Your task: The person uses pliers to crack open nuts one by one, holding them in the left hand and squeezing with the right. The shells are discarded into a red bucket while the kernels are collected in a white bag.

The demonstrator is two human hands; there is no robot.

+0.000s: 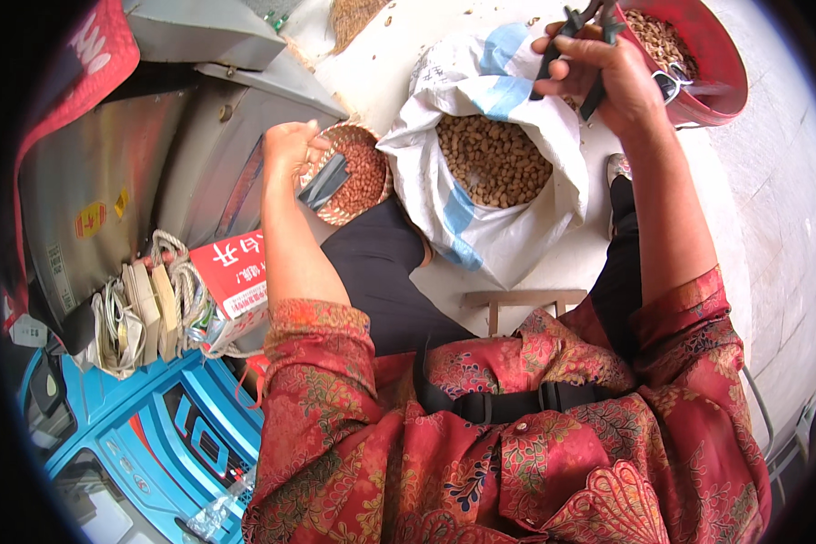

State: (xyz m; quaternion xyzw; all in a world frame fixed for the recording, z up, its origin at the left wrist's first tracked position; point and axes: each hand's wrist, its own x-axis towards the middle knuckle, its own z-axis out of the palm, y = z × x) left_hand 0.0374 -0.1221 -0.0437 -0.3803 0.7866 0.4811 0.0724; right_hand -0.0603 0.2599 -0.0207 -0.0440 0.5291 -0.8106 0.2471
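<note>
My left hand (291, 151) is over the edge of a round woven basket (343, 219) of reddish shelled peanuts (360, 178). Its fingers are partly curled; whether they pinch anything cannot be told. A dark grey strip-like object (326, 182) lies across the basket beside them. My right hand (605, 71) holds dark-handled pliers (571, 30), raised between a white and blue woven sack and a red bucket. Unshelled peanuts (495, 161) fill the open sack (404, 136) before me. Peanut shells (659, 44) lie in the bucket (727, 75).
A small wooden stool (523, 297) stands between my legs. Metal cabinets (109, 183) are at the left, above a bundle with rope (183, 272), a red box (234, 265) and a blue plastic crate-like object (170, 435). A straw broom (353, 24) lies beyond the basket.
</note>
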